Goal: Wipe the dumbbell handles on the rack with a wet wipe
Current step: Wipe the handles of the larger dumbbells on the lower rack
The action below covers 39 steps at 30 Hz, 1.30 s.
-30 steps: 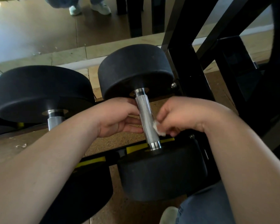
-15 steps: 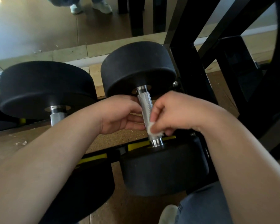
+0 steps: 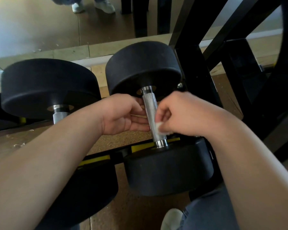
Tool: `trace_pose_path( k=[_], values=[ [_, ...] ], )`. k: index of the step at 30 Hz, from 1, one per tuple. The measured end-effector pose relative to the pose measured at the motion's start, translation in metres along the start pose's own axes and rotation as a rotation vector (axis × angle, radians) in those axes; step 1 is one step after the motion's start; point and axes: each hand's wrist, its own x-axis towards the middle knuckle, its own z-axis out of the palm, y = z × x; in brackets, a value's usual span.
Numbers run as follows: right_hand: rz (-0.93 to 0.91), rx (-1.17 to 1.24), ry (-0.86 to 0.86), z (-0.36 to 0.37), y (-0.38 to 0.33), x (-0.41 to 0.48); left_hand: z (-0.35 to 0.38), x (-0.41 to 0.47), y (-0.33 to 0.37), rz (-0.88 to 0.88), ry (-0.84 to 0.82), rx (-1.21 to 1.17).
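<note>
Wet wipe [image 3: 160, 129] back at 3 o'clock side of dumbbell handle [image 3: 149, 112], off its front. Right hand [image 3: 184, 115] pinches wipe. Left hand [image 3: 121, 115], fingers straight, braces handle. Lower end rubbed; upper likely pending.

No legible text, number or brand mark on any dumbbell, rack part or floor.

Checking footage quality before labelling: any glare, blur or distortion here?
Head view: washed-out glare in the top-left corner; the right hand and wet wipe look slightly soft, while the knurled handle reads sharp; wide-angle distortion swells the forearms toward the bottom edges.
</note>
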Motion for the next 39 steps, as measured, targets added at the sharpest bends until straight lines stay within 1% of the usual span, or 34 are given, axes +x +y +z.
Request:
trace_pose_path(
  k=[1, 2, 3, 4, 7, 10, 11, 12, 13, 15, 17, 19, 20, 21, 22, 25, 26, 27, 29, 32, 33, 36, 38, 39],
  values=[
    [0.031, -0.034, -0.090, 0.001, 0.000, -0.003, 0.000, 0.000, 0.000, -0.003, 0.008, -0.013],
    [0.056, -0.035, -0.137, 0.003, 0.001, -0.003, 0.001, 0.001, 0.000, -0.006, 0.014, -0.019],
    [0.070, 0.006, -0.146, 0.003, 0.002, -0.002, 0.001, 0.001, -0.001, -0.007, 0.015, -0.018],
    [0.082, 0.107, -0.124, 0.003, 0.004, 0.001, 0.000, 0.001, -0.001, -0.007, 0.011, -0.010],
    [0.155, 0.496, 0.031, 0.005, 0.012, 0.013, -0.002, 0.002, -0.002, -0.001, -0.001, 0.033],
    [0.167, 0.653, 0.220, 0.015, 0.017, 0.032, -0.003, 0.009, -0.006, -0.012, 0.031, 0.035],
    [0.170, 0.683, 0.259, 0.018, 0.018, 0.038, -0.002, 0.011, -0.008, -0.017, 0.042, 0.035],
    [0.172, 0.706, 0.240, 0.020, 0.019, 0.042, -0.002, 0.014, -0.011, -0.020, 0.044, 0.038],
    [0.173, 0.726, 0.166, 0.020, 0.020, 0.044, -0.001, 0.016, -0.013, -0.019, 0.040, 0.043],
    [0.190, 0.753, -0.036, 0.023, 0.023, 0.044, 0.003, 0.021, -0.017, -0.010, 0.026, 0.063],
    [0.241, 0.688, -0.209, 0.028, 0.028, 0.041, 0.004, 0.023, -0.020, -0.025, 0.008, 0.088],
    [0.270, 0.588, -0.313, 0.033, 0.031, 0.039, 0.000, 0.024, -0.023, -0.094, -0.050, 0.135],
    [0.269, 0.588, -0.322, 0.034, 0.032, 0.039, -0.002, 0.025, -0.025, -0.134, -0.073, 0.165],
    [0.262, 0.645, -0.308, 0.035, 0.031, 0.040, -0.005, 0.026, -0.026, -0.161, -0.072, 0.177],
    [0.263, 0.761, -0.282, 0.034, 0.029, 0.042, -0.007, 0.027, -0.026, -0.160, -0.049, 0.164],
    [0.226, 1.166, -0.159, 0.027, 0.028, 0.052, -0.005, 0.028, -0.020, -0.022, 0.045, 0.035],
    [0.212, 1.248, -0.125, 0.025, 0.030, 0.054, -0.003, 0.028, -0.017, 0.028, 0.072, -0.004],
    [0.200, 1.278, -0.108, 0.023, 0.031, 0.055, -0.002, 0.028, -0.014, 0.064, 0.089, -0.036],
    [0.176, 1.240, -0.133, 0.020, 0.033, 0.053, -0.002, 0.028, -0.013, 0.078, 0.095, -0.074],
    [0.174, 1.079, -0.160, 0.016, 0.038, 0.049, -0.002, 0.026, -0.014, 0.034, 0.069, -0.084],
    [0.186, 1.053, -0.139, 0.015, 0.039, 0.049, -0.002, 0.025, -0.014, 0.035, 0.057, -0.105],
    [0.206, 1.094, -0.049, 0.016, 0.038, 0.050, 0.000, 0.028, -0.013, 0.096, 0.080, -0.211],
    [0.208, 1.081, -0.004, 0.018, 0.036, 0.052, -0.002, 0.029, -0.013, 0.122, 0.074, -0.178],
    [0.207, 1.062, -0.003, 0.019, 0.036, 0.052, -0.003, 0.027, -0.013, 0.109, 0.042, -0.123]
  ],
)
